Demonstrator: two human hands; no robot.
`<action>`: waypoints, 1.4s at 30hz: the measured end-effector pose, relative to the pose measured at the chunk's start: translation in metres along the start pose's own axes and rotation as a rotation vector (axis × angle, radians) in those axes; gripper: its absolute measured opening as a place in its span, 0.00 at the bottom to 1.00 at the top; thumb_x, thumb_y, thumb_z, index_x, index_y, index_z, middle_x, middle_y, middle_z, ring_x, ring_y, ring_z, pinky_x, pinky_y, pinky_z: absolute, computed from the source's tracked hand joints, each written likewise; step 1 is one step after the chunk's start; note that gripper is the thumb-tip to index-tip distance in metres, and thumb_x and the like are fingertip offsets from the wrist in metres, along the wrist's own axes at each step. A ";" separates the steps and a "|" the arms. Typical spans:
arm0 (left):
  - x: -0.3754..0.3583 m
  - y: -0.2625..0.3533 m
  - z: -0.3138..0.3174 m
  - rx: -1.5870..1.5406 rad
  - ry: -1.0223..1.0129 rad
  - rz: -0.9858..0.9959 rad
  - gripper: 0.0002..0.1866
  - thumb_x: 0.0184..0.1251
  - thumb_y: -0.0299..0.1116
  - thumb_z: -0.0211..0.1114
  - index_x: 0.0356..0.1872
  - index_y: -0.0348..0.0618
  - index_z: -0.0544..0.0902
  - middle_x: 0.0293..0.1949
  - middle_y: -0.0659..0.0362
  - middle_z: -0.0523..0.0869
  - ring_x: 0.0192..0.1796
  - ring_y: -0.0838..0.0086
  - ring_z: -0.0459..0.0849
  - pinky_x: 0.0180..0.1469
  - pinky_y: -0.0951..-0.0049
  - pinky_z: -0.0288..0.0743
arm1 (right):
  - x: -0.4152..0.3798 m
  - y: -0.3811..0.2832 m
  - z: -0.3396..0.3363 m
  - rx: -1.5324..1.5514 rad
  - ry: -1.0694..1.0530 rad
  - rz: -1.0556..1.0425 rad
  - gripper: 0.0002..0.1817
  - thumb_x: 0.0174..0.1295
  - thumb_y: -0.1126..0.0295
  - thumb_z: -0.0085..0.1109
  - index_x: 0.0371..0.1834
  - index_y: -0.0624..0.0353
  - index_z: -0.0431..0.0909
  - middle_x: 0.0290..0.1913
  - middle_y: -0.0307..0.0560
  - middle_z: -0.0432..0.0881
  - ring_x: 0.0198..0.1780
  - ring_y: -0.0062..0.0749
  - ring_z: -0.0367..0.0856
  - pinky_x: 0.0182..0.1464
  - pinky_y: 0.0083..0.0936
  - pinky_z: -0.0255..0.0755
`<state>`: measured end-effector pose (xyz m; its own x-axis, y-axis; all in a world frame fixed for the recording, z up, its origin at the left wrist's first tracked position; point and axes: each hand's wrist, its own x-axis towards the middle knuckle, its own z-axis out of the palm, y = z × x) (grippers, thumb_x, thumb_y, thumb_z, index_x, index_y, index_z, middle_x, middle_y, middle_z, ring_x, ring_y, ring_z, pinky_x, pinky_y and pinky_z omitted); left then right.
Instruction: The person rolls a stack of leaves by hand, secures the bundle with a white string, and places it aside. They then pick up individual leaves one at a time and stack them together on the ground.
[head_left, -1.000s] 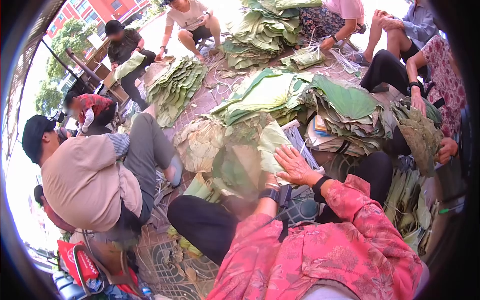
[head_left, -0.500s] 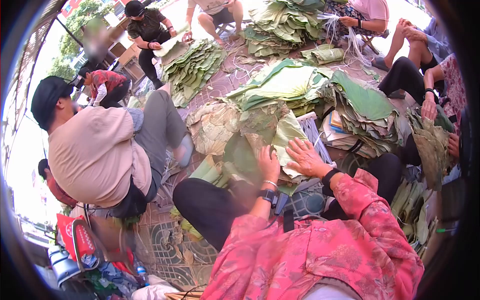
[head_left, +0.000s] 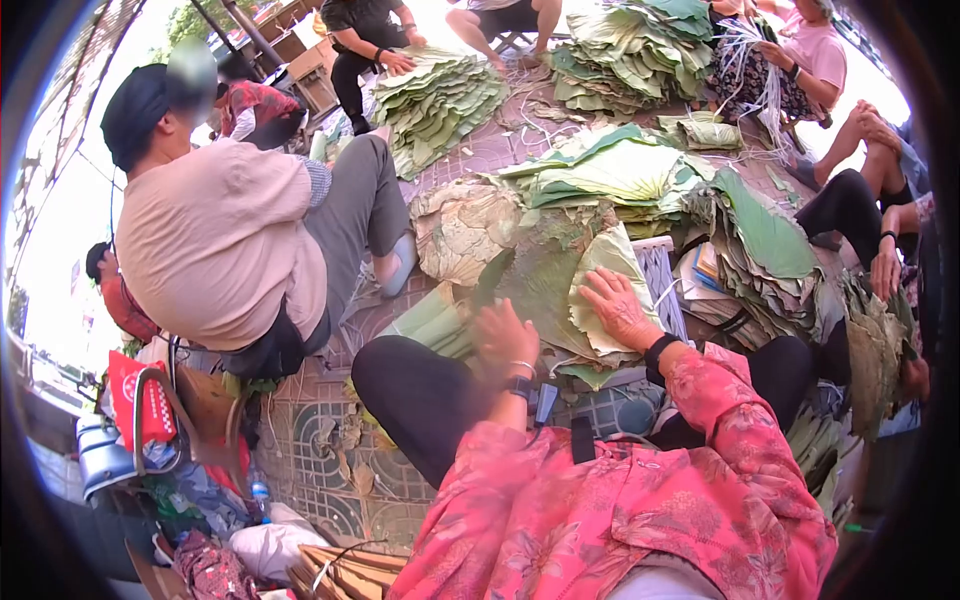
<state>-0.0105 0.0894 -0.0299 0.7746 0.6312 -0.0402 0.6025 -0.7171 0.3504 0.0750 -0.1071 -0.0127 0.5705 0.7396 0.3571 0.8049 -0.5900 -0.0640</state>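
My right hand (head_left: 621, 311) lies flat with fingers spread on a pale yellow-green leaf (head_left: 603, 262), which looks like a dried lotus leaf. To its left, my left hand (head_left: 506, 337) is smeared by motion, its fingers stretched out over the near edge of a large dull green leaf (head_left: 540, 285). Nothing shows in either palm. Beneath and behind these, a brown, crumpled leaf (head_left: 465, 230) spreads out. A bundle of light green folded leaves (head_left: 430, 322) lies by my left knee.
Fresh leaves (head_left: 620, 170) and a darker leaf stack (head_left: 765, 235) lie beyond my hands. A person in beige (head_left: 215, 240) sits at left. Further off, people sit around tall leaf piles (head_left: 440, 105). A red bag (head_left: 140, 395) and a metal pot (head_left: 105, 455) stand lower left.
My left hand has moved left, away from my right hand, which stays on the pale leaf. The view has shifted, so the surroundings sit further right and, at the back, higher.
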 end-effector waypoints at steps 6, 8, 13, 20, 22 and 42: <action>0.008 -0.039 0.033 -0.408 0.000 -0.588 0.47 0.47 0.38 0.70 0.67 0.48 0.50 0.66 0.45 0.53 0.67 0.50 0.55 0.64 0.50 0.53 | 0.006 -0.017 0.000 0.108 -0.108 0.100 0.22 0.56 0.63 0.51 0.55 0.53 0.70 0.63 0.51 0.63 0.67 0.47 0.54 0.64 0.42 0.49; 0.012 -0.067 0.069 -0.484 -0.050 -0.440 0.44 0.48 0.39 0.69 0.66 0.44 0.54 0.62 0.48 0.60 0.63 0.56 0.61 0.61 0.56 0.57 | 0.009 -0.025 0.000 0.078 -0.110 0.107 0.22 0.57 0.65 0.49 0.56 0.54 0.69 0.64 0.51 0.62 0.67 0.47 0.53 0.64 0.42 0.48; 0.014 -0.090 0.100 -1.291 -0.113 -0.324 0.36 0.50 0.38 0.67 0.61 0.41 0.63 0.54 0.54 0.70 0.54 0.67 0.69 0.54 0.66 0.64 | 0.018 -0.022 0.020 0.161 -0.193 -0.195 0.21 0.59 0.67 0.43 0.58 0.53 0.67 0.64 0.49 0.61 0.68 0.46 0.52 0.65 0.44 0.46; 0.033 -0.076 0.078 -2.137 -0.160 -0.624 0.24 0.53 0.34 0.65 0.53 0.43 0.72 0.46 0.60 0.76 0.43 0.77 0.74 0.46 0.75 0.69 | 0.025 -0.036 0.017 0.149 -0.250 -0.139 0.27 0.60 0.51 0.44 0.60 0.50 0.66 0.63 0.49 0.63 0.67 0.45 0.54 0.64 0.44 0.48; 0.036 -0.071 0.072 -2.129 -0.237 -0.618 0.23 0.53 0.34 0.65 0.52 0.44 0.74 0.44 0.61 0.78 0.42 0.78 0.75 0.45 0.75 0.70 | 0.023 -0.037 0.019 0.136 -0.220 -0.119 0.29 0.58 0.49 0.45 0.60 0.51 0.66 0.63 0.50 0.62 0.67 0.45 0.54 0.64 0.44 0.48; -0.022 0.051 0.021 -0.666 -0.166 0.639 0.41 0.56 0.64 0.52 0.63 0.44 0.59 0.68 0.43 0.51 0.71 0.48 0.43 0.66 0.47 0.40 | -0.009 -0.003 0.095 0.555 0.091 0.050 0.25 0.44 0.50 0.56 0.38 0.61 0.75 0.41 0.57 0.77 0.50 0.52 0.71 0.55 0.42 0.61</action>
<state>0.0067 0.0326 -0.0308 0.9691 0.0889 0.2303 -0.1416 -0.5640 0.8135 0.0835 -0.0812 -0.1043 0.6133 0.6701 0.4182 0.7565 -0.3461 -0.5549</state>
